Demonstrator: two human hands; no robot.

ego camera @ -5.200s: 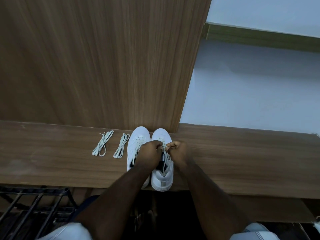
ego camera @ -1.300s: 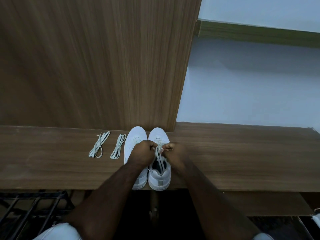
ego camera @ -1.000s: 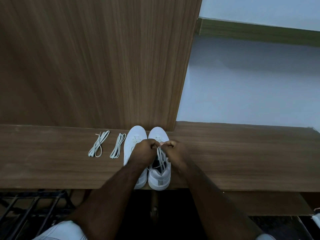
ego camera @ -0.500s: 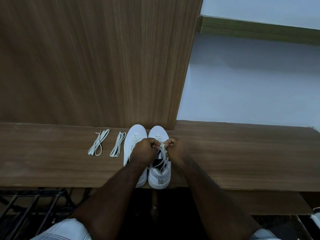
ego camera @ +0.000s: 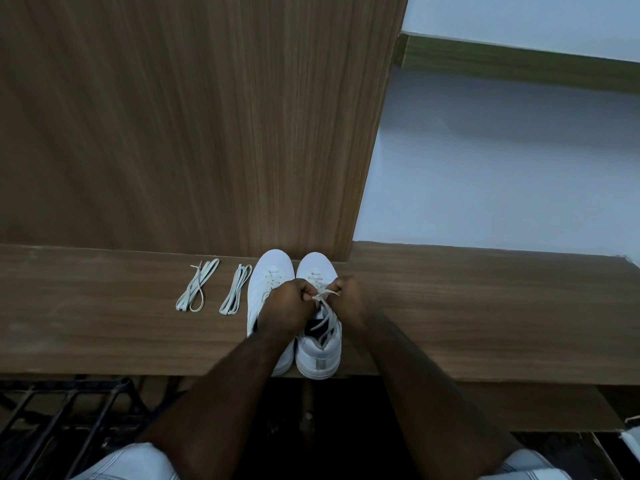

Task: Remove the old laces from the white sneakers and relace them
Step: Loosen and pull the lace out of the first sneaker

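Both hands (ego camera: 320,303) apparently pinch lace (ego camera: 325,318) near ledge (ego camera: 450,372).

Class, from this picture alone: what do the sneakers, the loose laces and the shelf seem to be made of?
Sneakers: smooth white leather or a synthetic look-alike, judging by the even, faintly glossy panels.
Loose laces: flat woven fabric, probably; they lie limp in folded loops.
Shelf: wood or wood-grain laminate, matte; straight streaked grain, so which one stays open.

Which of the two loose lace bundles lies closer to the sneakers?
The right-hand bundle, lying just beside the left sneaker; the other bundle sits farther left on the shelf.
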